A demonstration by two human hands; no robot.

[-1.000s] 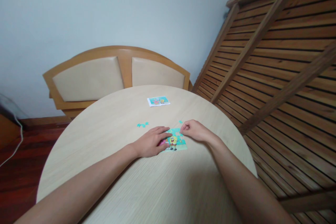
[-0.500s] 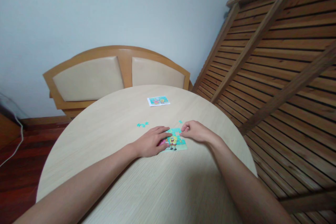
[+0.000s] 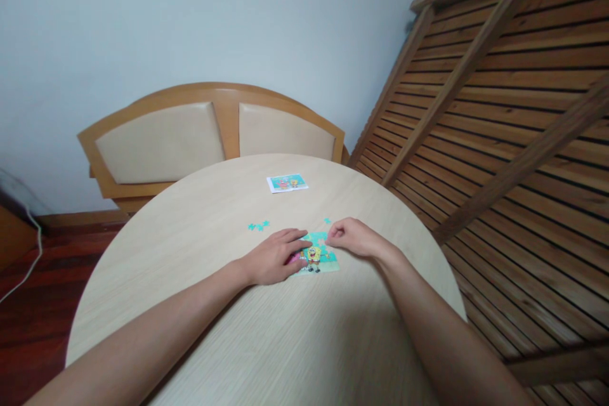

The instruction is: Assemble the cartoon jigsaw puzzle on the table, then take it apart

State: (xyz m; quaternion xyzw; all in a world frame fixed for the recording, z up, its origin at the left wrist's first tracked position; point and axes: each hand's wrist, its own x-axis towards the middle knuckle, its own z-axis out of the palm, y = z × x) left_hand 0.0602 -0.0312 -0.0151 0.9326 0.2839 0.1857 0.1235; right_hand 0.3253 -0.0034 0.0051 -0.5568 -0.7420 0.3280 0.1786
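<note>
A small cartoon jigsaw puzzle (image 3: pixel 318 257), turquoise with a yellow figure, lies on the round light-wood table (image 3: pixel 247 330). My left hand (image 3: pixel 273 256) rests flat on the puzzle's left part, fingers stretched out and lying on it. My right hand (image 3: pixel 354 236) is at the puzzle's upper right corner, fingers curled and pinched together at the edge; what they hold, if anything, is too small to make out. A few loose turquoise pieces (image 3: pixel 258 226) lie just beyond my left hand, and one more piece (image 3: pixel 327 221) sits just beyond my right hand.
A printed reference card (image 3: pixel 287 183) lies near the table's far edge. A padded wooden bench back (image 3: pixel 209 133) stands behind the table against the pale wall. A slatted wooden frame (image 3: pixel 499 108) leans at the right. A cable (image 3: pixel 28 254) runs over the dark floor at left.
My right hand's fingertips have shifted very slightly at the puzzle's upper right corner. My left hand has stayed in place.
</note>
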